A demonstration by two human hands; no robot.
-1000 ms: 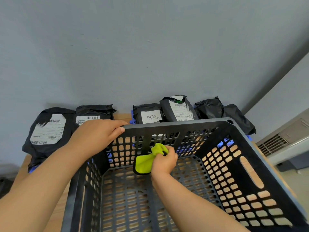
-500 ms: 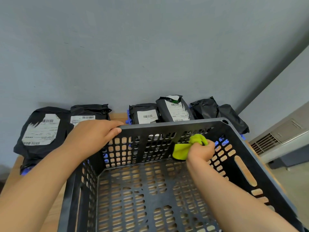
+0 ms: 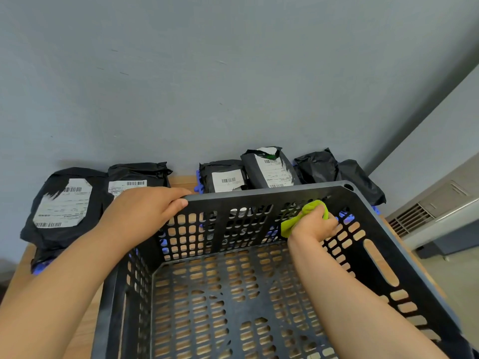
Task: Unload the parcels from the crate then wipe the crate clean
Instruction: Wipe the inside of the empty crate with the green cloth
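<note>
Sitting on the wooden desk [image 3: 181, 182], the black plastic crate [image 3: 259, 194] has many holes. The right grip [image 3: 315, 225] squeezes a soft green cloth [image 3: 291, 225] against its far wall (near the corner). The left grip [image 3: 145, 211] holds the rim. Crinkly black parcels [image 3: 62, 203] lie behind it.

A light wooden table [image 3: 182, 181] carries everything. A black slatted crate [image 3: 259, 195] sits on it and fills the lower centre of the frame, with wood showing through its floor slots. Beyond the crate, six black parcels [image 3: 64, 206] line the table's far edge from mid left to mid right. Four of them show white labels. Blue pieces [image 3: 198, 182] peek from under some; what they are cannot be told.
</note>
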